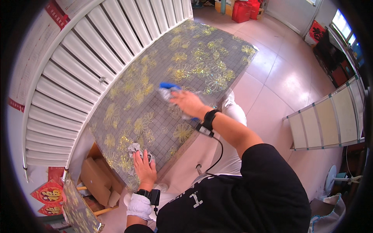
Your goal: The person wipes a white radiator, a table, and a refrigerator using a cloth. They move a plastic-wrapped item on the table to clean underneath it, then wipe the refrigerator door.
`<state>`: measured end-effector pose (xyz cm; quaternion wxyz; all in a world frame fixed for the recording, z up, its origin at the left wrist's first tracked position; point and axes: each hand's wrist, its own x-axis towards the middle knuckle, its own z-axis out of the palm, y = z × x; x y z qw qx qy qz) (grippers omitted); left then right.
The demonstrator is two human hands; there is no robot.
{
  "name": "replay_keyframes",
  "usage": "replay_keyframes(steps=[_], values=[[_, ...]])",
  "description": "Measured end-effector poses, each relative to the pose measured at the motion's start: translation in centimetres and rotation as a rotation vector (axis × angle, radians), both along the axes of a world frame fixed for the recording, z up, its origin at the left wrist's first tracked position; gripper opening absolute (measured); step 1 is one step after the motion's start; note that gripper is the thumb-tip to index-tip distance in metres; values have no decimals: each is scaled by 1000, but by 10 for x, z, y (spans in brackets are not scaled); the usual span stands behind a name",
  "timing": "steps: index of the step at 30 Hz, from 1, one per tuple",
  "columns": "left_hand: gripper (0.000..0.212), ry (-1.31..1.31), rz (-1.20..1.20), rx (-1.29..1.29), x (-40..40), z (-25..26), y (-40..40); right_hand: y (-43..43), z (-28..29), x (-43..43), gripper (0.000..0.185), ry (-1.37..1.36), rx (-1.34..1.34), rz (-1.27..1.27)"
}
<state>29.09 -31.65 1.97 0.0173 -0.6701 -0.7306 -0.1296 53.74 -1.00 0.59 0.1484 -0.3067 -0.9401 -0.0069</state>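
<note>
A grey table covering [163, 110] with a grid and glittery yellow flowers spreads before me. My right hand [186, 102] lies over its middle, pressing on a blurred cloth [167, 92] that is whitish with blue parts. My left hand [144, 167] rests near the table's near left edge, its spread fingers on a crumpled grey cloth [134, 148]. Black bands with small devices sit on both wrists, and a white wrap [140, 206] circles the left forearm.
A white radiator [84, 61] runs along the table's left side. Cardboard [96, 177] lies at lower left beside a flower-patterned cloth [78, 206]. A cream panelled rack [326, 119] stands at right, with red bags [242, 11] at the top and a tiled floor [279, 67] between.
</note>
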Motion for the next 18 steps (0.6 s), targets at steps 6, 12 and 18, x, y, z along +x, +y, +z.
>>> replay_keyframes(steps=[6, 12, 18], values=[[56, 7, 62, -80, 0, -2, -3, 59, 6, 70, 44, 140, -45, -295], [54, 62, 43, -75, -3, -6, 0, 49, 8, 58, 45, 155, -196, -402], [52, 124, 87, -177, -4, -4, 0, 67, 23, 127, 47, 578, 59, -323]])
